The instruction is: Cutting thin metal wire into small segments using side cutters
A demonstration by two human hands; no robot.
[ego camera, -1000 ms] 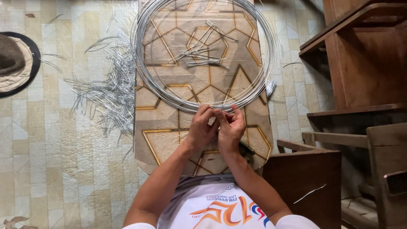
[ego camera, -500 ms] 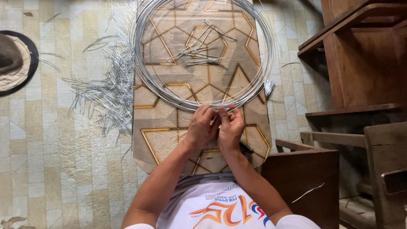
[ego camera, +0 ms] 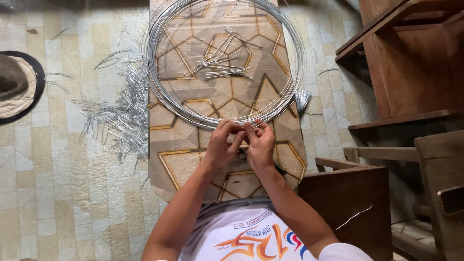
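Note:
My left hand and my right hand are pressed together over the near part of a patterned board. Their fingers pinch a thin silver wire at the near edge of a big wire coil that lies on the board. What exactly sits between the fingertips is too small to tell beyond wire. Inside the coil lies a small heap of cut, bent wire pieces.
A wide scatter of cut wire pieces covers the tiled floor left of the board. A round mat with a hat-like thing sits at far left. Dark wooden furniture and a wooden box stand at right.
Both hands have stayed at the coil's near edge, with only small finger movements on the wire. The view has shifted slightly.

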